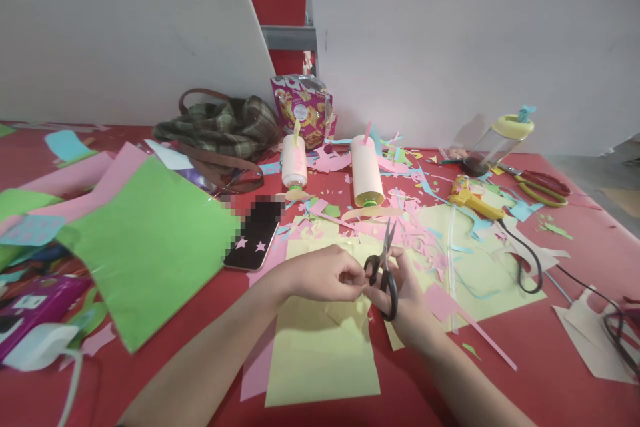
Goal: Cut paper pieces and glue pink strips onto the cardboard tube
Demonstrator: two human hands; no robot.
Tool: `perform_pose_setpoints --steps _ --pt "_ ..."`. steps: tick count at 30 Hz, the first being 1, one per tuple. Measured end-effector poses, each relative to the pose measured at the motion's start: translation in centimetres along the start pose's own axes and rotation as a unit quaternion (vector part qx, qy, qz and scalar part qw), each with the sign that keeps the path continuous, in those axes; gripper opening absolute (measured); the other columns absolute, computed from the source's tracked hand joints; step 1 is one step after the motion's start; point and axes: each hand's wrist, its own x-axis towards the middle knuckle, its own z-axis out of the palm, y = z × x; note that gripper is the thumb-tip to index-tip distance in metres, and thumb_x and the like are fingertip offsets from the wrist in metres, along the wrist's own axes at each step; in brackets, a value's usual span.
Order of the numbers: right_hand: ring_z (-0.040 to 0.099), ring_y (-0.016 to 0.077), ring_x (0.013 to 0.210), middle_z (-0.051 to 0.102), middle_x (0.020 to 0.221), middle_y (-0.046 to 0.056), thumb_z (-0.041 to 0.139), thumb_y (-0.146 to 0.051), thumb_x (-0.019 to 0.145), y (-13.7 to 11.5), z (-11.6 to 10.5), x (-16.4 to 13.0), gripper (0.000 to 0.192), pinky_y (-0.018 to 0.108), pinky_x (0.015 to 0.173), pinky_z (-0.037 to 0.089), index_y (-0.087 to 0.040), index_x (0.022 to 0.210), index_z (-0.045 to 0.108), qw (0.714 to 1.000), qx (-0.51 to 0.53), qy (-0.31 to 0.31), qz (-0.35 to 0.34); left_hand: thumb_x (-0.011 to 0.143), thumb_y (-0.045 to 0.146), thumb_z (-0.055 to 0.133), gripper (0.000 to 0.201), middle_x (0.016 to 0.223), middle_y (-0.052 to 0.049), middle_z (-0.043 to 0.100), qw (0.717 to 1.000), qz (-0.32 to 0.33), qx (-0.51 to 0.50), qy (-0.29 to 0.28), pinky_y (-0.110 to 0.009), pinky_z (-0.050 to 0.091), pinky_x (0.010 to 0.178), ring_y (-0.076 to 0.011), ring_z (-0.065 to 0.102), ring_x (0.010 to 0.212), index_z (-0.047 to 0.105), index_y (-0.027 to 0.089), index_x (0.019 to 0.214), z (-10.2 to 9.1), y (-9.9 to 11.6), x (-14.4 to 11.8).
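Observation:
Black-handled scissors are in my right hand, their blades pointing up and away from me. My left hand is closed in a pinch, its fingertips meeting those of my right hand. Whatever lies between the fingertips is too small to make out. Below both hands lies a pale yellow paper sheet over a pink one. Past my left hand rests a dark phone with two small pink stars on it. Pink paper scraps are scattered beyond the scissors.
Two paper-wrapped rolls stand toward the back, near a purple snack bag and a plaid bag. Right: a yellow glue gun with a black cord, a clear jar, red-and-yellow-handled pliers. Left: green paper and a white charger.

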Motion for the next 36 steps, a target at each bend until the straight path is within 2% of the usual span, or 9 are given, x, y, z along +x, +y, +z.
perform_pose_setpoints --steps 5,11,15,25,28,32,36 --pt "0.046 0.0067 0.057 0.046 0.074 -0.006 0.062 -0.018 0.063 0.09 0.11 0.09 0.036 0.018 0.049 0.035 -0.025 0.08 0.031 1.0 -0.018 0.023 0.0 0.066 0.017 0.042 0.012 0.055 0.003 0.048 0.998 -0.029 -0.007 0.048 -0.018 0.029 0.047 -0.007 0.04 0.05 0.05 0.015 0.058 0.0 0.18 0.07" --pt "0.046 0.0074 0.058 0.047 0.075 -0.005 0.06 -0.016 0.064 0.63 -0.32 0.12 0.035 0.018 0.049 0.035 -0.026 0.083 0.031 0.999 -0.011 0.039 -0.009 0.067 0.018 0.042 0.014 0.057 0.003 0.05 0.997 -0.031 -0.006 0.071 -0.019 0.03 0.048 -0.0073 0.041 0.051 0.054 0.015 0.061 0.02 0.28 0.15" --pt "0.047 0.0092 0.062 0.047 0.076 -0.004 0.06 -0.017 0.064 0.76 -0.58 0.13 0.036 0.02 0.052 0.036 -0.026 0.084 0.031 0.998 -0.005 0.059 -0.013 0.067 0.019 0.044 0.012 0.06 0.002 0.052 0.998 -0.018 -0.006 0.067 -0.019 0.031 0.05 -0.0079 0.043 0.054 0.055 0.016 0.065 -0.02 0.14 0.22" --pt "0.046 0.0095 0.063 0.047 0.077 -0.004 0.061 -0.019 0.066 0.43 -0.4 0.05 0.035 0.021 0.057 0.037 -0.027 0.085 0.033 0.998 0.008 0.06 -0.009 0.07 0.019 0.042 0.015 0.057 0.002 0.05 0.997 -0.006 -0.028 0.07 -0.019 0.032 0.053 -0.0075 0.042 0.054 0.053 0.014 0.061 0.13 -0.09 0.39" --pt "0.045 0.0108 0.066 0.046 0.078 -0.003 0.061 -0.025 0.067 0.4 -0.3 0.04 0.032 0.023 0.059 0.036 -0.027 0.085 0.034 0.999 0.005 0.046 -0.018 0.073 0.021 0.04 0.017 0.058 0.003 0.047 0.989 -0.005 -0.065 0.132 -0.019 0.033 0.053 -0.0073 0.04 0.054 0.05 0.014 0.061 -0.08 0.17 0.4" --pt "0.044 0.0134 0.072 0.042 0.083 0.0 0.056 -0.037 0.07 0.45 -0.18 -0.16 0.031 0.026 0.064 0.036 -0.027 0.089 0.034 0.999 -0.02 -0.029 -0.037 0.077 0.025 0.037 0.022 0.058 0.003 0.042 0.959 -0.007 -0.129 0.251 -0.02 0.034 0.054 -0.0072 0.04 0.055 0.046 0.015 0.06 -0.2 0.39 0.46" --pt "0.042 0.0158 0.08 0.04 0.086 0.002 0.051 -0.046 0.072 0.54 -0.14 -0.44 0.033 0.028 0.069 0.035 -0.027 0.093 0.034 0.995 -0.053 -0.077 -0.037 0.079 0.029 0.037 0.024 0.059 0.003 0.042 0.939 -0.022 -0.145 0.31 -0.021 0.034 0.054 -0.0078 0.041 0.056 0.046 0.015 0.062 0.17 0.53 0.53"
